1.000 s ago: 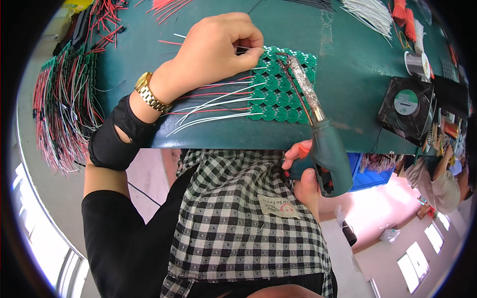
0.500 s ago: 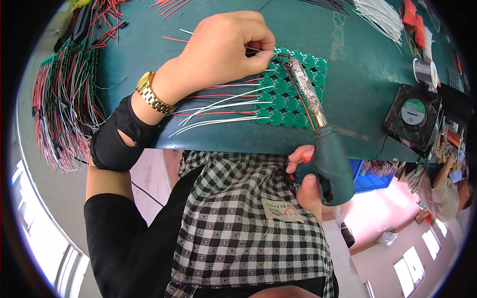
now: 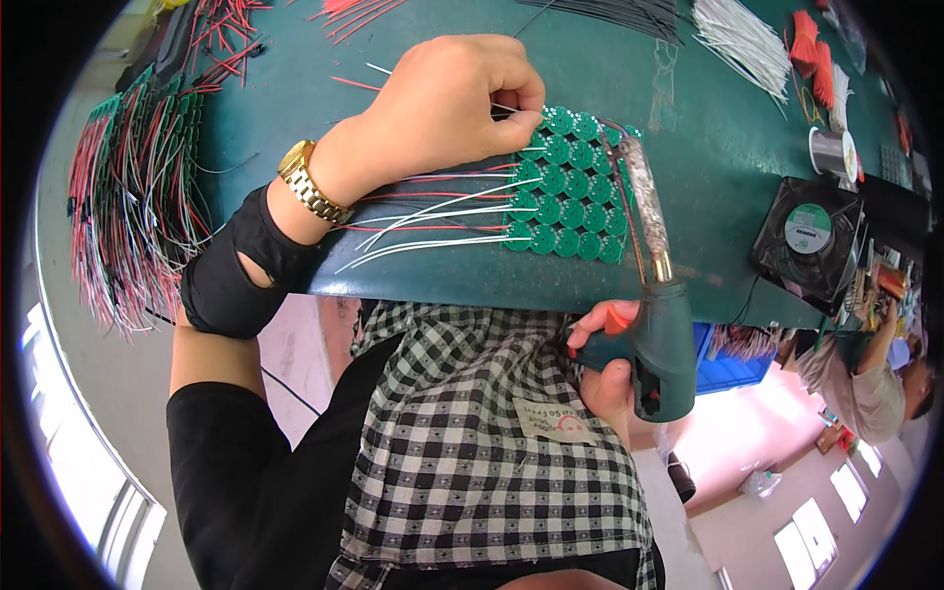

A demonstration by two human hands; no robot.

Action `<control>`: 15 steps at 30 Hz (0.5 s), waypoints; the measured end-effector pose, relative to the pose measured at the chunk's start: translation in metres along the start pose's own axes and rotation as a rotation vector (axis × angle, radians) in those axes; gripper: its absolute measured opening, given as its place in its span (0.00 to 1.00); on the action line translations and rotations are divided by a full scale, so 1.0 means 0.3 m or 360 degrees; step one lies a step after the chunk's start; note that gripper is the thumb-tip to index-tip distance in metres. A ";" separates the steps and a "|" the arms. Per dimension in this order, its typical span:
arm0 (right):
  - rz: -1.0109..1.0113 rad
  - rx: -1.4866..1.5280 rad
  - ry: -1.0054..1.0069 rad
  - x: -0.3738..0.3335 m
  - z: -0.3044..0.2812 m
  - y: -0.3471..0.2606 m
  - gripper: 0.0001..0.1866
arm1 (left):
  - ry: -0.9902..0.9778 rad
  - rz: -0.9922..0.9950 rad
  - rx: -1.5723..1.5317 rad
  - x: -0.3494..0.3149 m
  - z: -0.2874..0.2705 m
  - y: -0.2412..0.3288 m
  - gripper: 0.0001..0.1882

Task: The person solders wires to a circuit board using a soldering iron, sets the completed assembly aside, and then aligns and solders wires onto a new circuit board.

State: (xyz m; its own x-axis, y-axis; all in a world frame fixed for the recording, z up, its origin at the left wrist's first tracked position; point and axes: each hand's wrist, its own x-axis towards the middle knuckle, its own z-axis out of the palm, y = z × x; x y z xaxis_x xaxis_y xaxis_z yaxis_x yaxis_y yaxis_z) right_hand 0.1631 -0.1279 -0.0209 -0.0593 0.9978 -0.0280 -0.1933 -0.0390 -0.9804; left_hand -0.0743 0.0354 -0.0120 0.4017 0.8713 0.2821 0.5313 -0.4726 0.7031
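Note:
A panel of small round green circuit boards (image 3: 568, 208) lies on the table. White and red wires (image 3: 433, 209) stick out leftward from its left side. At its upper left corner my left hand (image 3: 457, 98) is closed in a pinch on a thin wire (image 3: 503, 105), whose far part the hand hides. My right hand (image 3: 608, 379), below the table edge, grips the handle of a dark green soldering gun (image 3: 661, 329) with an orange trigger. Its silvery, worn barrel (image 3: 644, 202) points up, and the tip end is over the panel's upper right edge.
Wired green boards (image 3: 138, 206) hang in a thick bundle over the left table edge. Loose red, black (image 3: 615, 15) and white wires (image 3: 742, 49) lie at the back. On the right are a solder spool (image 3: 833, 152) and a black fan (image 3: 808, 236); another person sits beyond.
The soldering gun has moved right, its tip going from beside my left fingers to the panel's right edge. My left hand keeps its pinch at the corner.

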 end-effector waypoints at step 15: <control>0.0075 -0.0294 -0.0183 0.037 -0.042 -0.026 0.30 | 0.0017 0.0064 0.0028 0.002 0.011 -0.016 0.03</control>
State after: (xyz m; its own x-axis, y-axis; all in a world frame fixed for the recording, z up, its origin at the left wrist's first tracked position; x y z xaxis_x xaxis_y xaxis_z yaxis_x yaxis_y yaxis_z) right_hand 0.1762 -0.1158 -0.0158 -0.1775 0.9821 -0.0624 -0.0056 -0.0645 -0.9979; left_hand -0.0741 0.0378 -0.0174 0.4148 0.8529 0.3170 0.5280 -0.5094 0.6796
